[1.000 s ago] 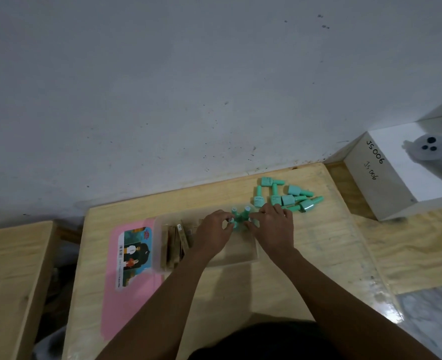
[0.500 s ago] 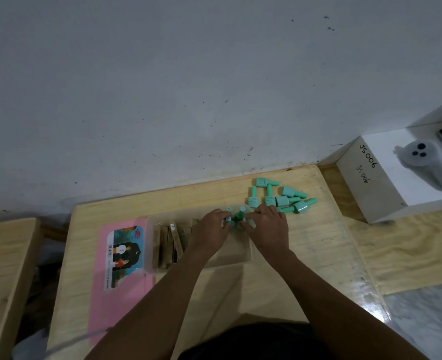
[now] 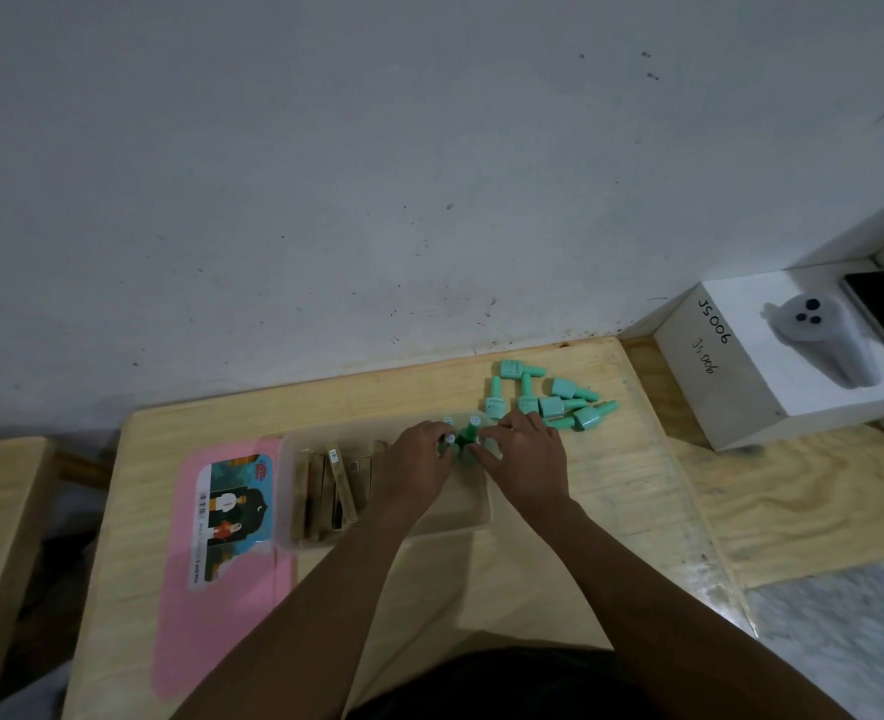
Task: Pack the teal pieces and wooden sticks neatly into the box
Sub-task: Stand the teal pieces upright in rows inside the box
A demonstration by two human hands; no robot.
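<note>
both hands are over the clear box on the wooden table – left hand and right hand each pinching upright teal pieces at its far end, wooden sticks packed at its left, loose teal pieces just beyond, pink lid beside it, white carton well off right

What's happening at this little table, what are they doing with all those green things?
A person is packing a clear plastic box on a wooden table. Both hands are over the box: the left hand and right hand are setting small teal bottles upright at its far end. Wooden sticks already stand in the box's left side. A pile of loose teal bottles lies on the table behind the right hand. The pink lid lies left of the box.
</note>
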